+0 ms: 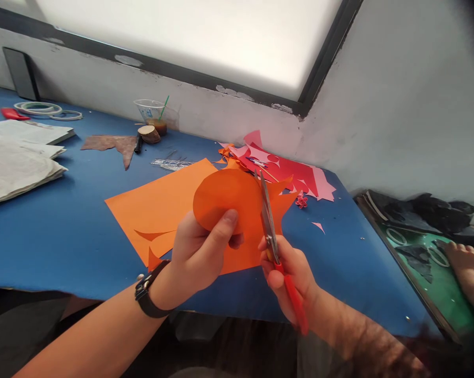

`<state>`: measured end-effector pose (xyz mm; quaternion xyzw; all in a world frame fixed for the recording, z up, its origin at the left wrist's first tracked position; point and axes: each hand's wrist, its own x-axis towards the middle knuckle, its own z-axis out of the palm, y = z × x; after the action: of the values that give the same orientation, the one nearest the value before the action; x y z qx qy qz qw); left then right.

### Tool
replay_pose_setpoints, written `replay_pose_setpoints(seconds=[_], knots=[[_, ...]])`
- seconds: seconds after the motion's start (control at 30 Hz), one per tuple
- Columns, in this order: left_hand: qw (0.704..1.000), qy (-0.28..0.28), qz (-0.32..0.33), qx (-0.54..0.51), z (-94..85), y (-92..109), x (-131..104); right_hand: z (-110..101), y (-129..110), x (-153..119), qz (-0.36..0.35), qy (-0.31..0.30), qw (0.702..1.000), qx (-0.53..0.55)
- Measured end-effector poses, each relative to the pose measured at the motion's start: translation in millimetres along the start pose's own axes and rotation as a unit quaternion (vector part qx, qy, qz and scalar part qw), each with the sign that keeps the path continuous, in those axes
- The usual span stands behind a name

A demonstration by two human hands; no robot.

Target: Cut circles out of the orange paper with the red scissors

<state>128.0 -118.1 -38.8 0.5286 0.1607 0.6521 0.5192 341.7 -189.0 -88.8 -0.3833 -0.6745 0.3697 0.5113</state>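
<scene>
My left hand pinches a rounded piece of orange paper between thumb and fingers, holding it above the table. In my right hand is a pair of scissors with red handles, its blades pointing away from me along the right edge of the rounded paper. The blades look nearly closed. Beneath both hands lies a larger orange sheet, with thin curved orange offcuts on it.
Red and pink paper scraps are heaped near the wall. A plastic cup, a wood piece, brown paper and stacked papers occupy the blue table. Another person's hand rests over a green table.
</scene>
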Motion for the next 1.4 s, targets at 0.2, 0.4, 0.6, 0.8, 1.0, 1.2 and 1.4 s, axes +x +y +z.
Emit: replay_pose_setpoints(seconds=[0.2, 0.4, 0.6, 0.8, 1.0, 1.2, 1.4], knots=[[1.000, 0.006, -0.013, -0.001, -2.1, -1.7, -2.1, 0.4, -1.0, -1.4, 0.001, 0.014, 1.000, -0.010], [0.999, 0.018, -0.036, -0.001, -1.6, -0.1, -3.4, 0.4, -1.6, -0.5, 0.014, 0.013, 1.000, -0.014], [0.998, 0.044, -0.037, 0.002, 0.2, 2.4, -1.3, 0.4, -0.2, -2.9, 0.020, 0.017, 0.999, -0.035], [0.999, 0.023, -0.038, 0.018, -0.9, 2.0, -2.4, -1.0, 1.2, -3.2, 0.030, 0.002, 0.999, -0.025], [0.996, -0.029, 0.008, 0.080, -0.3, 1.5, 1.2, 0.2, -0.1, -2.9, 0.003, -0.006, 0.999, -0.044], [0.996, -0.019, -0.004, 0.085, -0.2, -0.2, 0.3, -0.4, -7.7, -3.5, 0.003, -0.015, 0.998, -0.060], [0.993, -0.032, 0.025, 0.108, 0.0, 3.1, 1.4, -0.6, -14.5, -0.9, -0.006, -0.030, 0.999, -0.045]])
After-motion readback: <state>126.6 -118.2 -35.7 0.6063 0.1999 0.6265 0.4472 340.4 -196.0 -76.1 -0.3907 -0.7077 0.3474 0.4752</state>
